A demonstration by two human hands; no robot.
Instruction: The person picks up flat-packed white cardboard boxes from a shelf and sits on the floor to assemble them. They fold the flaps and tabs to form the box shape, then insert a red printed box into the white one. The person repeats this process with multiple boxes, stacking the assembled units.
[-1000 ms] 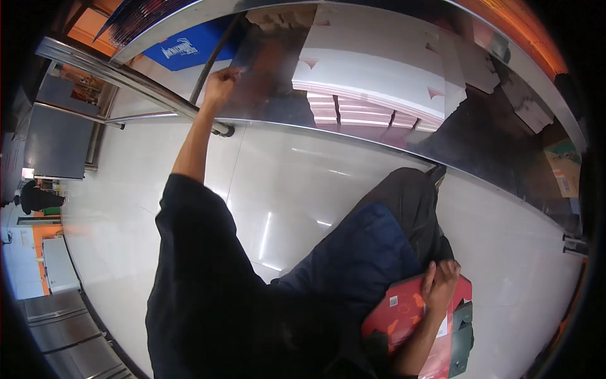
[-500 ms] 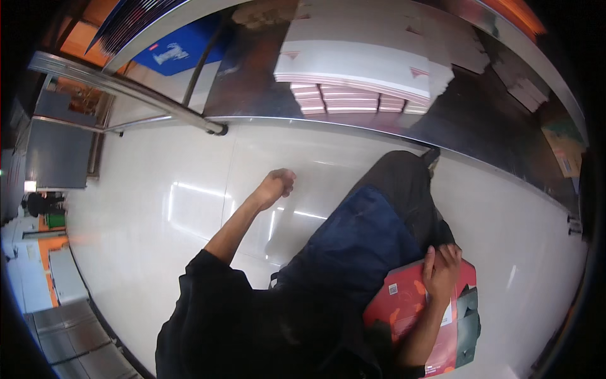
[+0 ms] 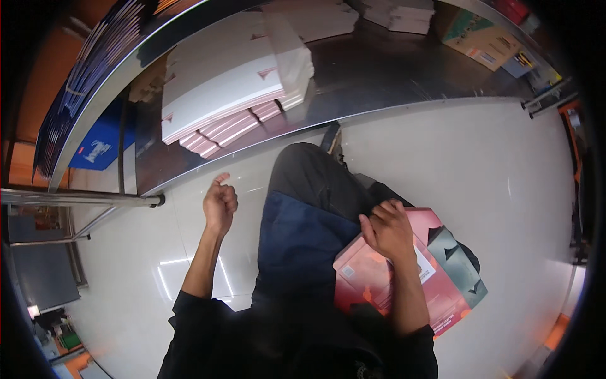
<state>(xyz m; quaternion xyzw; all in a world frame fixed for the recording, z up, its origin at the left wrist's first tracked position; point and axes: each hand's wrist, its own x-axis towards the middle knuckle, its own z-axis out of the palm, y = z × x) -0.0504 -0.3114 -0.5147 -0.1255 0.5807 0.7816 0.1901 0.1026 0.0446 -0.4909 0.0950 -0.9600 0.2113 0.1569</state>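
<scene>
My left hand [image 3: 221, 205] is raised above the floor beside my knee, fingers curled in and one finger loosely lifted; nothing shows in it. Over the upper edge of a flat, folded red and green carton [image 3: 360, 287], my right hand [image 3: 388, 232] is held palm down with fingers bent and thumb apart. Whether its fingertips touch the carton or my leg I cannot tell. My right forearm crosses the carton, hiding part of its printed face. The carton lies by my bent leg [image 3: 303, 221], which is in dark trousers with a blue patch.
Ahead, a low metal shelf [image 3: 372, 85] holds a stack of flat white cardboard sheets [image 3: 221, 76]. A brown and green box [image 3: 483, 41] stands at its far right. A blue box [image 3: 104, 142] and a metal table leg [image 3: 82, 199] are at the left. The floor [image 3: 505, 189] is pale and glossy.
The view has swung to the right, so shelf and stack sit further left. My left hand has turned more upright, its fingers still curled. My right hand stays over the carton.
</scene>
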